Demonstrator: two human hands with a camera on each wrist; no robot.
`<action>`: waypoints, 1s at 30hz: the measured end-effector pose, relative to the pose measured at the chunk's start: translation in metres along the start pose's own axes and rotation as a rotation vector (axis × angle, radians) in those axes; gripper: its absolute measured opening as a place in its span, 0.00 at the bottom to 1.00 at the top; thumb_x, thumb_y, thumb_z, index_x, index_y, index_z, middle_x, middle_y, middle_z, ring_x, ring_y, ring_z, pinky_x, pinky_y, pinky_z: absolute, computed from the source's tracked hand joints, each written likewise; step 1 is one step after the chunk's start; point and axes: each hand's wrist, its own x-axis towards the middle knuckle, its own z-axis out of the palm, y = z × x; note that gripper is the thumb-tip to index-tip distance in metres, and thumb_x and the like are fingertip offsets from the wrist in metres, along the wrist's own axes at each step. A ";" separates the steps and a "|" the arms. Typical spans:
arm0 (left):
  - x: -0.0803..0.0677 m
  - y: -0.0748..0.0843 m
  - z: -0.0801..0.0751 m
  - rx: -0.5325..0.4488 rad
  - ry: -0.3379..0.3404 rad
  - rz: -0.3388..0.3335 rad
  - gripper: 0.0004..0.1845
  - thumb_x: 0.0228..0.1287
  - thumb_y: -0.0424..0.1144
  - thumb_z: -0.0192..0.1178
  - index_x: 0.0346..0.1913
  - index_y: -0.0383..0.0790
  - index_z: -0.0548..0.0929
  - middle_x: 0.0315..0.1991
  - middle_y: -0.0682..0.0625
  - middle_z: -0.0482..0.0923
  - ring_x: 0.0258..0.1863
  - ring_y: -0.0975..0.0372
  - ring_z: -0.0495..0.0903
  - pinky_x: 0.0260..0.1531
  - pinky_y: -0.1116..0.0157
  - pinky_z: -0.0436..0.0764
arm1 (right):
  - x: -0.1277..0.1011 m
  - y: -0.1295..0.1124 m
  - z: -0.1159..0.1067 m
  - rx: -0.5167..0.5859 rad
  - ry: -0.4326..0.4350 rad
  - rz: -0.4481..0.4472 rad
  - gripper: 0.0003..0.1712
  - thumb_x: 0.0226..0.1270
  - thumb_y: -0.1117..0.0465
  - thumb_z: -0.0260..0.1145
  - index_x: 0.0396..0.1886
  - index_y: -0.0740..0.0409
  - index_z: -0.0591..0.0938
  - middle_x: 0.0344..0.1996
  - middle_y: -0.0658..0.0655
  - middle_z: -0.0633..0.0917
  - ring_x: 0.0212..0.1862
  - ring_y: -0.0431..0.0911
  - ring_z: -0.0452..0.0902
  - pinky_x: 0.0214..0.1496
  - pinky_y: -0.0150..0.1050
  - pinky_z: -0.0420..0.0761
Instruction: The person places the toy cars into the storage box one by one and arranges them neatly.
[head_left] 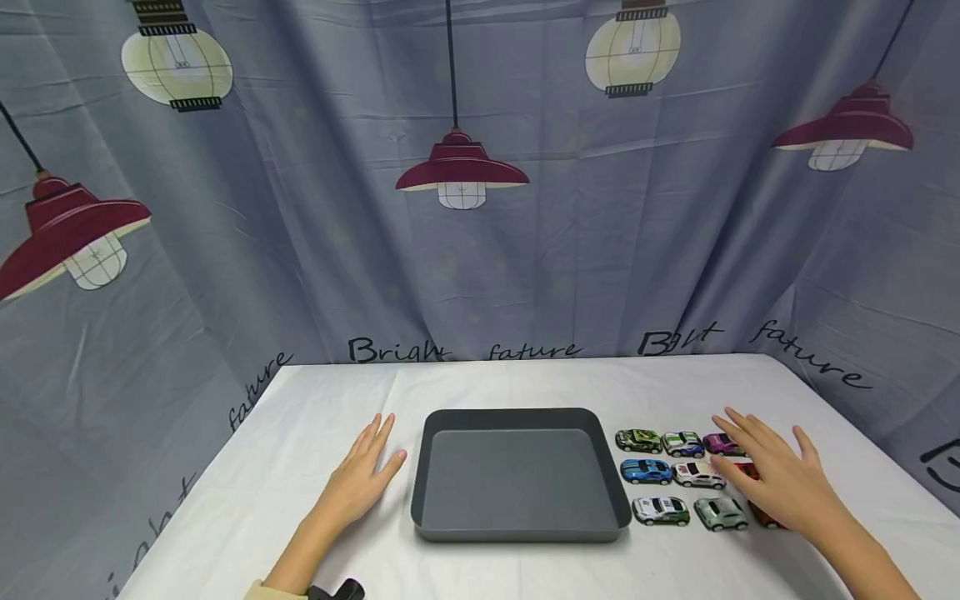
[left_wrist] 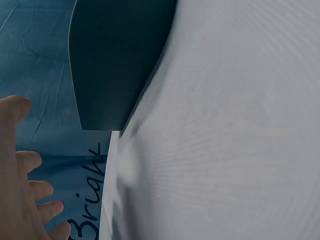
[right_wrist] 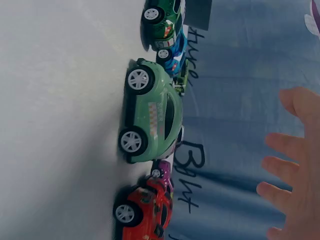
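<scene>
A dark grey rectangular tray (head_left: 517, 483) lies in the middle of the white table. Left of it, my left hand (head_left: 356, 479) hovers with straight, spread fingers and holds nothing. Several toy cars stand in rows at the tray's right, among them a blue car (head_left: 647, 471), a white-and-green car (head_left: 660, 510) and a pale green car (right_wrist: 155, 115). Over the right end of these rows is my right hand (head_left: 783, 475), fingers extended, nothing in it. It partly hides a red car (right_wrist: 147, 212) and its neighbours. In the left wrist view the tray's side (left_wrist: 120, 65) stands near the left fingers.
The white cloth-covered table (head_left: 337, 392) reaches back to a grey-blue curtain (head_left: 337, 250) printed with lamps and lettering. A black object (head_left: 347, 590) shows at the left wrist by the bottom edge of the head view.
</scene>
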 end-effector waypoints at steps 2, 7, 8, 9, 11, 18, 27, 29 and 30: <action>0.000 0.000 0.001 -0.016 0.002 -0.004 0.35 0.64 0.63 0.40 0.71 0.54 0.50 0.72 0.46 0.46 0.70 0.47 0.49 0.59 0.38 0.58 | -0.003 0.002 0.001 0.007 0.002 0.004 0.35 0.62 0.44 0.57 0.65 0.54 0.64 0.65 0.64 0.63 0.65 0.62 0.56 0.66 0.63 0.24; 0.000 0.001 0.004 -0.073 0.018 -0.005 0.35 0.66 0.62 0.39 0.71 0.52 0.51 0.72 0.46 0.47 0.70 0.47 0.49 0.58 0.36 0.57 | -0.012 0.007 0.004 0.029 0.028 0.007 0.33 0.63 0.47 0.57 0.65 0.54 0.64 0.64 0.64 0.65 0.67 0.60 0.55 0.67 0.61 0.25; 0.000 0.001 0.005 -0.085 0.020 -0.007 0.34 0.66 0.62 0.39 0.71 0.53 0.51 0.72 0.46 0.47 0.70 0.47 0.49 0.58 0.37 0.57 | -0.013 0.008 0.004 0.036 0.040 0.005 0.32 0.63 0.48 0.58 0.64 0.54 0.65 0.63 0.65 0.65 0.69 0.57 0.52 0.67 0.61 0.25; 0.001 0.001 0.006 -0.092 0.021 -0.009 0.34 0.66 0.62 0.38 0.71 0.53 0.50 0.72 0.46 0.47 0.70 0.47 0.49 0.58 0.36 0.57 | -0.014 0.009 0.005 0.040 0.049 0.002 0.32 0.63 0.49 0.58 0.65 0.53 0.64 0.63 0.65 0.66 0.71 0.54 0.48 0.68 0.61 0.25; 0.001 0.001 0.008 -0.114 0.023 -0.016 0.33 0.66 0.62 0.38 0.71 0.55 0.49 0.72 0.46 0.47 0.70 0.47 0.49 0.57 0.35 0.56 | -0.016 0.011 0.006 0.049 0.060 0.001 0.32 0.63 0.50 0.58 0.65 0.53 0.64 0.62 0.65 0.66 0.73 0.50 0.45 0.68 0.60 0.25; 0.003 0.004 0.015 -0.207 0.018 -0.025 0.32 0.67 0.59 0.39 0.71 0.59 0.47 0.72 0.46 0.48 0.69 0.45 0.51 0.56 0.32 0.53 | -0.020 0.017 0.009 0.071 0.026 0.034 0.30 0.65 0.50 0.56 0.66 0.52 0.64 0.61 0.68 0.67 0.60 0.66 0.61 0.66 0.65 0.32; 0.003 0.007 0.022 -0.382 -0.012 -0.058 0.33 0.67 0.58 0.40 0.72 0.56 0.45 0.72 0.45 0.47 0.69 0.44 0.51 0.63 0.40 0.51 | -0.029 0.029 0.013 0.011 -0.008 0.046 0.31 0.63 0.51 0.60 0.64 0.55 0.66 0.57 0.69 0.70 0.52 0.67 0.68 0.46 0.68 0.62; 0.004 0.007 0.025 -0.418 -0.022 -0.061 0.33 0.68 0.57 0.39 0.72 0.54 0.45 0.72 0.44 0.47 0.69 0.44 0.51 0.63 0.40 0.51 | -0.031 0.032 0.014 0.009 -0.020 0.049 0.31 0.62 0.51 0.60 0.63 0.57 0.66 0.56 0.69 0.71 0.52 0.68 0.68 0.44 0.69 0.64; 0.004 0.008 0.026 -0.435 -0.029 -0.061 0.33 0.68 0.57 0.39 0.72 0.53 0.45 0.72 0.43 0.47 0.69 0.43 0.51 0.63 0.39 0.51 | -0.033 0.033 0.015 0.010 -0.024 0.049 0.31 0.62 0.51 0.60 0.63 0.58 0.67 0.56 0.69 0.71 0.52 0.67 0.68 0.43 0.69 0.64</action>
